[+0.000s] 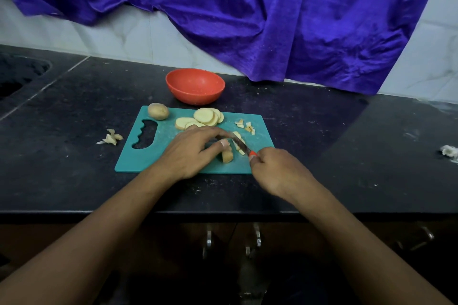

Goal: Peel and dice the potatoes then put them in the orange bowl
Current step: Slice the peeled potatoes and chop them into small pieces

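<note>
Both forearms reach out over the front edge of the dark counter [74, 156] toward a teal cutting board [138, 156] lying near that edge. On the board's near right part, the left hand [190, 153] presses its fingertips down on a small stack of potato slices [227, 156], steadying them, while the right hand [275, 171] is closed around the orange handle of a knife [239, 144], whose blade angles across the stack beside the left fingertips. A few cut strips [238, 136] lie just beyond the blade. Toward the board's far edge sits a fanned pile of round slices [205, 117], and near the far right corner a little heap of scraps [245, 126]. One whole potato [158, 111], skin on, rests at the far left corner by the board's handle cutout. The orange bowl [195, 85] stands on the counter just behind the board's far edge, and from here it looks empty. Some peelings [111, 137] lie on the counter to the left of the board. By my reckoning the job is well short of halfway: one potato is peeled and sliced, its dicing barely begun, the second is untouched, and nothing has gone into the bowl yet.
</note>
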Motion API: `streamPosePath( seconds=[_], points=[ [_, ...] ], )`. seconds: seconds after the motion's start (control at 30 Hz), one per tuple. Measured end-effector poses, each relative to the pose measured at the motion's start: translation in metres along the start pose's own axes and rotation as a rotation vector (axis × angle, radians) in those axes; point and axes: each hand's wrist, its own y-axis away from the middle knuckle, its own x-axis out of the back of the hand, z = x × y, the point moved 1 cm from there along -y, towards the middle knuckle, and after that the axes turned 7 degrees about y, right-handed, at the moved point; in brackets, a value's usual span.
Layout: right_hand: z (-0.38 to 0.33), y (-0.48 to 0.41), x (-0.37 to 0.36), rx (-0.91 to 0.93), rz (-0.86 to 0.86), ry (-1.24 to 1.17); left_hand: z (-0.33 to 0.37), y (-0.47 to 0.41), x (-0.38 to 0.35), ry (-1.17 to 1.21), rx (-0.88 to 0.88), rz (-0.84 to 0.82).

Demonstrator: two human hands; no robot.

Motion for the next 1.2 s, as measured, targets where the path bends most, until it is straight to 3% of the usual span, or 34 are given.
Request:
streamPosePath(
  seconds=[0.2,0.6,0.77,1.2],
  points=[
    [0.003,0.002,-0.022,-0.013,0.03,-0.131,-0.004,-0.005,0.008,-0.042,-0.038,-0.081],
    [0.006,-0.002,-0.026,-0.009,0.067,-0.129,-0.003,-0.023,0.013,-0.234,-0.182,-0.244],
    [0.007,-0.003,-0.027,-0.001,0.064,-0.134,-0.007,-0.016,0.013,-0.111,-0.149,-0.16],
    [-0.004,0.006,-0.032,0.026,0.119,0.0,-0.003,-0.001,0.003,-0.122,-0.139,0.019]
  ],
)
